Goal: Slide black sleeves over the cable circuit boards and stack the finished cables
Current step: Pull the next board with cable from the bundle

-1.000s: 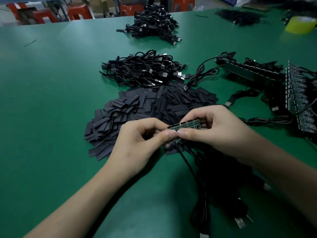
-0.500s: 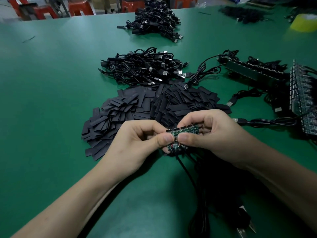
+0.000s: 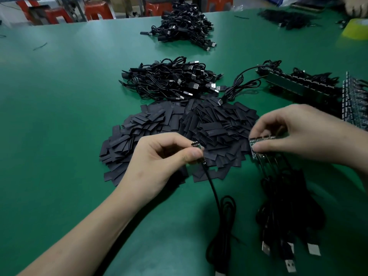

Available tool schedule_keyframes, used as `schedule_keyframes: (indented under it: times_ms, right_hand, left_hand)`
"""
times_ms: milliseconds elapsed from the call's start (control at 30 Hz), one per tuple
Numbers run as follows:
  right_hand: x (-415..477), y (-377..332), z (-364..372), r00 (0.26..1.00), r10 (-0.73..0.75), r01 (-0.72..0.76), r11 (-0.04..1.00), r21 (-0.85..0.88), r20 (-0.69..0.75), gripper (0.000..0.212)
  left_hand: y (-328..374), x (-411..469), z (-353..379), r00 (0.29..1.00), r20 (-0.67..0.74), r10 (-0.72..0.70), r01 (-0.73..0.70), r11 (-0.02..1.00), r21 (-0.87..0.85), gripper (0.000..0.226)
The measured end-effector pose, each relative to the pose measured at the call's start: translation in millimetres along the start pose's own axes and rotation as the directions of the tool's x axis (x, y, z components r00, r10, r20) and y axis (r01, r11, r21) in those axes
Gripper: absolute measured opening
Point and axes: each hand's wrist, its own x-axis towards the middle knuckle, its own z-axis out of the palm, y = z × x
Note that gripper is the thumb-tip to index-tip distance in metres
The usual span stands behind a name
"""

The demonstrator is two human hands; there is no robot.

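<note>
The left hand pinches one small green circuit board, its thin black cable trailing onto the green worktop. The right hand, well apart, grips a bunched row of green circuit boards above their dangling cables. A heap of flat black sleeves lies just behind both hands.

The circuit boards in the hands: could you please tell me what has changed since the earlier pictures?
The left hand pulled one board, with its cable, leftward off the row of boards that the right hand still pinches. The sleeve pile and cable heaps stayed put.
</note>
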Motion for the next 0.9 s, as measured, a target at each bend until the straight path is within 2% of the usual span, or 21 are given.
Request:
schedule_keyframes:
  times_ms: [100,200,333,367,433,533,567,600,700,900]
  right_hand:
    - [0.1,-19.6,17.8,0.966,-0.167,0.159,0.986,-0.054,-0.196,0.046]
    - [-2.0,-48.7,50.8,0.945,-0.293,0.307,0.948,0.085,-0.146,0.038]
    - [-3.9,-55.2,68.5,0.964,-0.252,0.264,0.897,0.354,-0.082,0.026]
    - [-4.7,-54.2,66.3,0.969,-0.236,0.241,0.862,0.445,-0.068,0.026]
    - [-5.5,-52.4,60.2,0.978,-0.196,0.205,0.793,0.574,-0.078,0.029]
    - [-6.5,-47.6,55.7,0.993,-0.119,0.081,0.643,0.762,-0.005,0.032]
    - [-7.0,-46.1,55.9,0.993,-0.115,0.05,0.655,0.754,0.033,0.033]
    - [-7.7,-45.1,57.1,0.992,-0.113,0.037,0.716,0.697,0.064,0.034]
    - [-8.4,-42.6,59.1,0.989,-0.106,0.054,0.903,0.427,0.099,0.037]
    - [-2.2,-29.0,48.7,0.994,0.04,-0.05,0.995,0.087,0.105,0.039]
  left_hand:
    - [-3.2,0.5,3.3,0.997,-0.038,0.073,-0.071,0.996,0.052,0.014]
    - [-4.3,1.0,4.1,0.992,-0.062,0.106,-0.102,0.993,0.067,0.017]
    - [-2.0,-1.0,2.7,0.995,-0.057,0.085,-0.08,0.992,0.097,0.012]
    - [-2.2,-1.8,1.6,0.994,-0.059,0.094,-0.084,0.985,0.154,0.013]
    - [-4.6,-2.8,-1.3,0.988,-0.035,0.149,-0.123,0.91,0.395,0.016]
    - [-3.7,-4.5,1.7,0.988,0.08,0.13,-0.148,0.684,0.714,0.033]
    - [-3.1,-5.5,4.0,0.99,0.093,0.105,-0.139,0.636,0.759,0.041]
    - [-2.4,-6.1,5.8,0.991,0.096,0.096,-0.134,0.602,0.787,0.044]
    - [-0.2,-7.1,6.6,0.99,0.091,0.106,-0.136,0.577,0.805,0.033]
    - [-2.0,-5.8,-2.4,0.99,0.103,0.1,-0.143,0.637,0.758,0.012]
